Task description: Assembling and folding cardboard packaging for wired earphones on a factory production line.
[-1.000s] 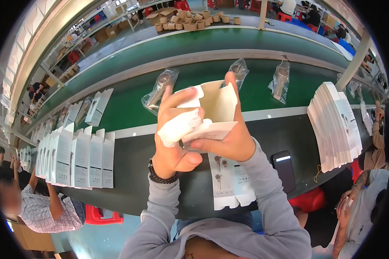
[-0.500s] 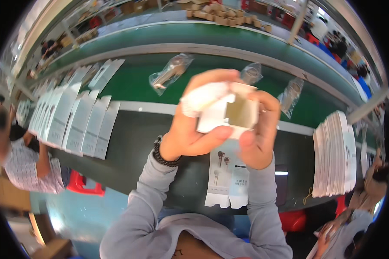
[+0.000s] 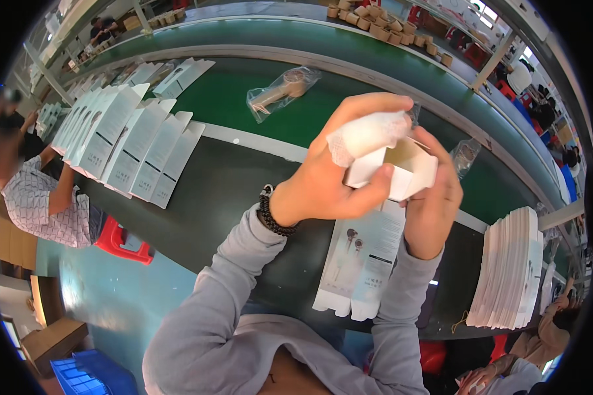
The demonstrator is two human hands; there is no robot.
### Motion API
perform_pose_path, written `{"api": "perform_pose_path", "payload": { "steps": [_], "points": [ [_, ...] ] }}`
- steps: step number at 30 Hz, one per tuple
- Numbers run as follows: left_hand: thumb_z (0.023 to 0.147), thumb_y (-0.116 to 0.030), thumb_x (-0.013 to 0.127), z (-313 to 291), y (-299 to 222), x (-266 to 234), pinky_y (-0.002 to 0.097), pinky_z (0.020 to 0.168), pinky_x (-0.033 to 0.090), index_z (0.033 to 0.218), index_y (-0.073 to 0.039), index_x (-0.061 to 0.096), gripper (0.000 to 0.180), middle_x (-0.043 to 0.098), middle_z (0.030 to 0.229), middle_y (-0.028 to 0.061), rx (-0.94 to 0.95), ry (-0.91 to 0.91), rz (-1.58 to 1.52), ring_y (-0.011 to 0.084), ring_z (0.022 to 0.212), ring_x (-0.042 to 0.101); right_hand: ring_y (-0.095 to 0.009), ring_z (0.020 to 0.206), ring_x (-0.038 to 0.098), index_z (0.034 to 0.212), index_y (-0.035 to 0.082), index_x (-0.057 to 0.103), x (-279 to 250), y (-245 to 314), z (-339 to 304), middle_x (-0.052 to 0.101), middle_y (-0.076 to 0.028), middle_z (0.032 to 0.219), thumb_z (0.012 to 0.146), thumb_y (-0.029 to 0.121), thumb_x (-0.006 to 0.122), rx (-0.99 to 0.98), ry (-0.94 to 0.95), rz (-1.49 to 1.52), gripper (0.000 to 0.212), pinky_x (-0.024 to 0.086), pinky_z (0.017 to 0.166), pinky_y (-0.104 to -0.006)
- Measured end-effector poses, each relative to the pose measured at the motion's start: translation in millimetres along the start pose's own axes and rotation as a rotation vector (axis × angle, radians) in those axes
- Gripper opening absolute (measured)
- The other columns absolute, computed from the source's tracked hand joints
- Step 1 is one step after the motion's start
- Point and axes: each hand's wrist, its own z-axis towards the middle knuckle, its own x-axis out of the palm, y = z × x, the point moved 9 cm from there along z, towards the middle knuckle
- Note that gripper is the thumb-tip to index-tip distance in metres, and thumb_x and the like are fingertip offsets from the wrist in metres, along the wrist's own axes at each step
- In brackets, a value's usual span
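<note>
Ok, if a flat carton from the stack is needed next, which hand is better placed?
Probably the right hand: it is nearer the stack of flat cartons on the right. The left hand is farther off, though both are on the open carton.

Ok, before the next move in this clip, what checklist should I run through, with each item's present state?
1. Left hand on the white box: ok, thumb at the open end.
2. Right hand supporting the box: ok, at its right side.
3. Box end open: ok, the interior shows.
4. Box empty to the bottom: cannot tell, its depth is hidden.
5. Printed carton below the hands fully in view: not ok, the right arm partly covers it.
</note>
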Motion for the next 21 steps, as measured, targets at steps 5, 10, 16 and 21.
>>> {"api": "perform_pose_path", "payload": {
  "steps": [5, 10, 16, 21],
  "points": [
    [0.074, 0.012, 0.049, -11.1, 10.2, 6.7, 0.0348, 0.068, 0.051, 0.131, -0.001, 0.033, 0.061, 0.053, 0.100, 0.0203, -0.088, 0.074, -0.171, 0.0237, 0.084, 0.060, -0.008, 0.071, 0.052, 0.124, -0.001, 0.049, 12.2, -4.7, 0.9, 0.057, -0.010, 0.112, 0.095, 0.021, 0.047, 0.033, 0.097, 0.175, 0.037, 0.041, 0.054, -0.0201],
    [0.070, 0.015, 0.043, -10.2, 9.3, -1.8, 0.0363, 0.065, 0.050, 0.128, 0.002, 0.035, 0.061, 0.052, 0.075, 0.0079, -0.073, 0.091, -0.036, 0.0245, 0.074, 0.059, -0.009, 0.071, 0.053, 0.129, 0.001, 0.044, 20.3, -10.1, 0.3, 0.054, -0.013, 0.118, 0.093, 0.027, 0.050, 0.071, 0.154, 0.174, 0.045, 0.041, 0.051, -0.0193],
    [0.067, 0.014, 0.044, -5.3, 2.4, -12.2, 0.0364, 0.066, 0.048, 0.131, 0.000, 0.031, 0.067, 0.051, 0.073, 0.0068, -0.027, 0.048, 0.006, 0.0231, 0.071, 0.059, -0.009, 0.072, 0.054, 0.127, 0.001, 0.045, 28.8, -15.4, -0.5, 0.053, -0.013, 0.119, 0.093, 0.035, 0.050, 0.093, 0.230, 0.234, 0.048, 0.042, 0.052, -0.0203],
    [0.068, 0.012, 0.049, -4.0, 1.4, -14.3, 0.0330, 0.064, 0.045, 0.136, -0.002, 0.027, 0.072, 0.053, 0.072, 0.0068, -0.029, 0.022, -0.055, 0.0197, 0.061, 0.054, -0.011, 0.075, 0.056, 0.122, 0.002, 0.048, 28.5, -11.2, -1.1, 0.050, -0.014, 0.122, 0.092, 0.031, 0.052, 0.036, 0.223, 0.243, 0.042, 0.044, 0.054, -0.0206]
  ]
}}
